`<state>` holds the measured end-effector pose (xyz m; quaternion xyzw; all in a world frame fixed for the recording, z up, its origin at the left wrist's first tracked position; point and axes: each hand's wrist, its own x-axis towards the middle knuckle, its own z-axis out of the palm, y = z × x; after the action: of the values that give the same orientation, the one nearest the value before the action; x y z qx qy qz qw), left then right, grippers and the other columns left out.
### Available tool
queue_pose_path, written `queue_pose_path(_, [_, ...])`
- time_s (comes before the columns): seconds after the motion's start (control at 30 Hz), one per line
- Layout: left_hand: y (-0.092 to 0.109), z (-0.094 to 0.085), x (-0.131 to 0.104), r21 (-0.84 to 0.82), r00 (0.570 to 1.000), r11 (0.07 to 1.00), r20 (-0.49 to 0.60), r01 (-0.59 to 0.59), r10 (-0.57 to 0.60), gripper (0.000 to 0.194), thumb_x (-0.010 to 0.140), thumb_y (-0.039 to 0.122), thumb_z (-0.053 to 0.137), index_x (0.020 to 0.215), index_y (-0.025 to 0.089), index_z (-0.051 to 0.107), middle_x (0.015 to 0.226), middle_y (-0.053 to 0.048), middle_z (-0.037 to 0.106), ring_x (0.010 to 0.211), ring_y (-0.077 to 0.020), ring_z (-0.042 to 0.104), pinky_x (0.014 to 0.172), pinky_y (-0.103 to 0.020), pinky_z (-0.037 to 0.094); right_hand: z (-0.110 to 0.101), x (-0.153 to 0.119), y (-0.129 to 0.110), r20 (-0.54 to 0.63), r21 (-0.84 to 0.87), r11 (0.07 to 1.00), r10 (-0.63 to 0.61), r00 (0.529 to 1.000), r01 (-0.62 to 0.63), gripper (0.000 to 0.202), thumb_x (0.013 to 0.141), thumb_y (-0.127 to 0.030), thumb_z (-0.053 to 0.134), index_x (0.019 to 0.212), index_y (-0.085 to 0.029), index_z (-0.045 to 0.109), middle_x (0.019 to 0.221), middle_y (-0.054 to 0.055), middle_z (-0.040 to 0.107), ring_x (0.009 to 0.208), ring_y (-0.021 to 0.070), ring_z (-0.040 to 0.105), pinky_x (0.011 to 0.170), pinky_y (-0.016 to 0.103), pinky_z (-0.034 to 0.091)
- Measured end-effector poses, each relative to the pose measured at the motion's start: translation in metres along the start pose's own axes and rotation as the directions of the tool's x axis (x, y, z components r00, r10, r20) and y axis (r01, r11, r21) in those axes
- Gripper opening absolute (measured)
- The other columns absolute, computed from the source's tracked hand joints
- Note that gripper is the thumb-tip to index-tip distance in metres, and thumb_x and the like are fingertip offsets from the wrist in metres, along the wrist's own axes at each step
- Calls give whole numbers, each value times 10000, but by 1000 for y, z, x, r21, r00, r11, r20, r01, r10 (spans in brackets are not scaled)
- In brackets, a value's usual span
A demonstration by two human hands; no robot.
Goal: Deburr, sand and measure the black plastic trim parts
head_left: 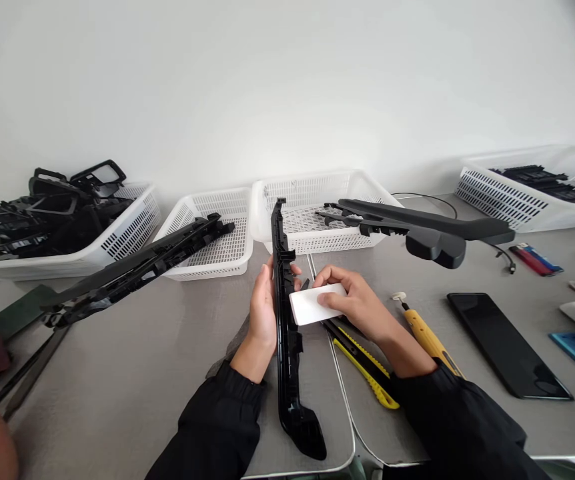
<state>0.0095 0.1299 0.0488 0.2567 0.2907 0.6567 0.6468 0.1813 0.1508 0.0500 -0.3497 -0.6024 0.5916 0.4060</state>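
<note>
Before a plain pale wall [217, 87], on a grey tabletop [127, 387], we see from left to right a white perforated plastic basket [137, 227] heaped with black plastic frames [57, 210], a smaller white slotted basket [212, 269] with one end of a slanting black plastic rail [132, 270] over it, a wider white basket [337, 242] with long dark grey parts [417, 223] across its right side, and another white basket [500, 200] holding flat black pieces [542, 183]. Our left hand [262, 310], reaching forward from its black cuff, grips a long glossy black plastic strip [283, 287] in front of the wider basket, thumb on the left, fingertips on the right. Our right hand [360, 300], angled inward, pinches a flat white rectangular block [312, 307] against or just beside the strip; we cannot tell which.
</note>
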Motion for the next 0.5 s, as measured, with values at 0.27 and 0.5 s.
queue_pose_path(0.27, [3, 0, 1, -5, 1000, 1000, 6, 9, -9, 365, 1041, 532, 555, 1046, 207, 722, 988, -51, 678, 756, -149, 612, 677, -264, 546, 13, -4, 0, 357, 193, 973, 49, 933, -125, 298, 871, -422, 851, 997, -196, 703, 900, 17, 665, 766, 144, 580, 666, 259, 416])
queue_pose_path(0.5, [1, -1, 0, -48, 996, 996, 34, 79, -78, 471, 1028, 631, 544, 1142, 216, 734, 1111, -75, 750, 840, -185, 701, 785, -329, 601, 15, -4, 1, 269, 175, 982, 20, 963, -70, 318, 860, -465, 870, 953, -187, 748, 868, 14, 672, 738, 134, 575, 646, 256, 424])
